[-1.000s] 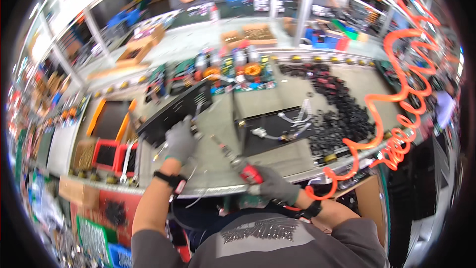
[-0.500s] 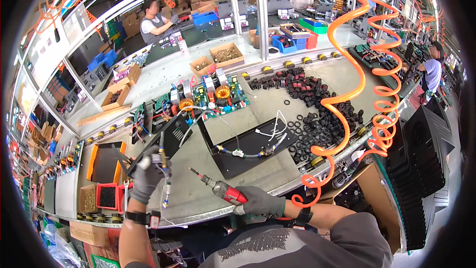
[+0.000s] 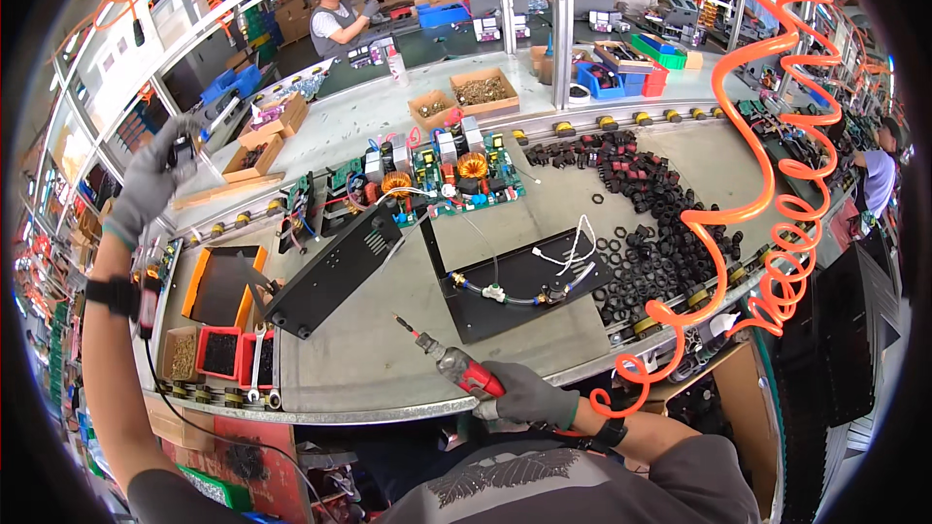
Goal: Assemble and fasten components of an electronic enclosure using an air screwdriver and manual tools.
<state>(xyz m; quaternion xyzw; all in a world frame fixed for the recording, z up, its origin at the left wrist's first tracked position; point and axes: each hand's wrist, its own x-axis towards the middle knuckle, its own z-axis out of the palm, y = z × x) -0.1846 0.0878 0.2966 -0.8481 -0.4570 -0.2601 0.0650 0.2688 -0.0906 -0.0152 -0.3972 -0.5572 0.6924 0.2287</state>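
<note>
Fingers of the right hand (image 3: 524, 394) wrap the red-and-grey power screwdriver (image 3: 466, 372), its bit angled up-left above the desk (image 3: 349, 374); the right forearm (image 3: 646, 430) slants in behind. Raised far left, the left hand's (image 3: 150, 184) fingers curl, grip unclear, atop a near-upright left forearm (image 3: 115, 359).

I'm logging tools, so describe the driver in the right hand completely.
The driver is elongated, with a shiny red rear, a grey, metallic-looking middle and a thin front shaft with a reddish collar. The gloved right hand grips its rear. It slants, tip pointing forward and leftward over the grey bench top. Whether it's running is unclear.
</note>
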